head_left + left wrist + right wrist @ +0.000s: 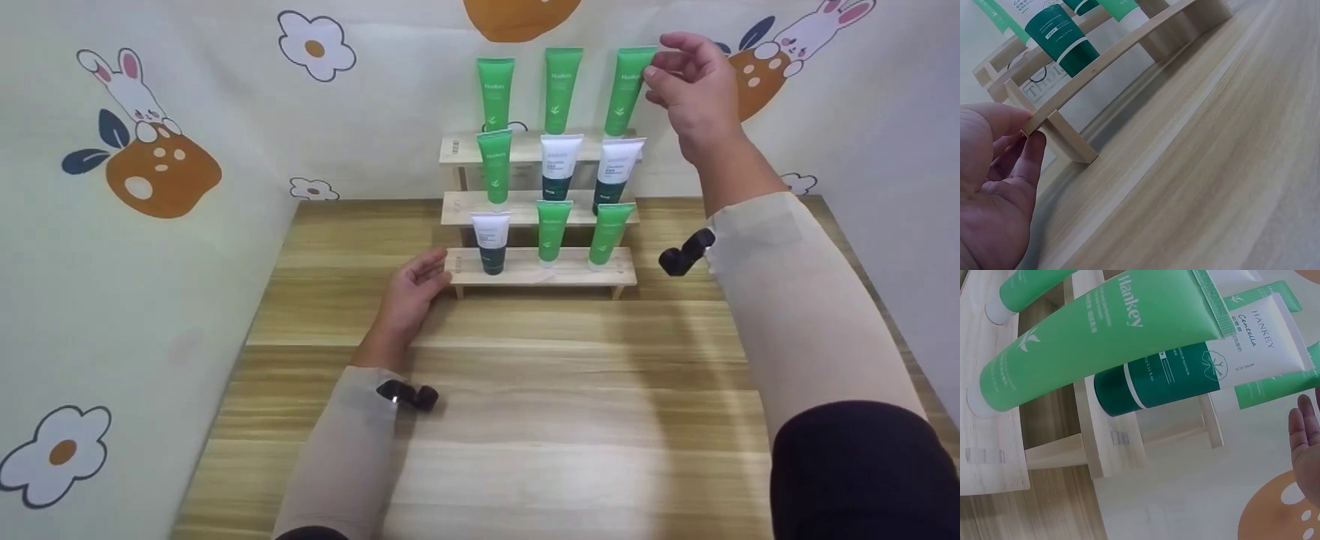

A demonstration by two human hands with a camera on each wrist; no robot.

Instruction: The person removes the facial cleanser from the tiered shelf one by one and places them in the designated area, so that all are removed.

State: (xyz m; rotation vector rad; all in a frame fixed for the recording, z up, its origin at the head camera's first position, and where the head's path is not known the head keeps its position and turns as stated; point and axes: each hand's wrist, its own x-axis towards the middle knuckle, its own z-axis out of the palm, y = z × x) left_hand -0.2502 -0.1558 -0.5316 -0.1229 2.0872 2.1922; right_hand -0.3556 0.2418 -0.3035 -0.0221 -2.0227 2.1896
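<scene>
A three-tier wooden display rack (pixel 540 279) bears tubes standing on their caps. My left hand (pixel 414 292) pinches the left end of its lowest shelf; the left wrist view shows thumb and finger on that shelf corner (pixel 1039 117). Up at the top tier, my right hand (pixel 694 94) is beside the rightmost green tube (pixel 628 90), fingers slightly bent and fingertips at its edge. Whether they touch it is unclear. Two more green tubes stand on that tier. The middle tier carries a green tube (pixel 496 166) and two white-and-dark-green tubes (pixel 559 166); the lowest, one white-and-dark-green tube (pixel 492 241) and two green ones.
The rack stands on a wood-grain tabletop (pixel 525 412), close to the back wall. A pale wall covering (pixel 375 135) printed with flowers, rabbits and oranges rises behind and on the left. A small black camera (pixel 686 253) sits at the right wrist.
</scene>
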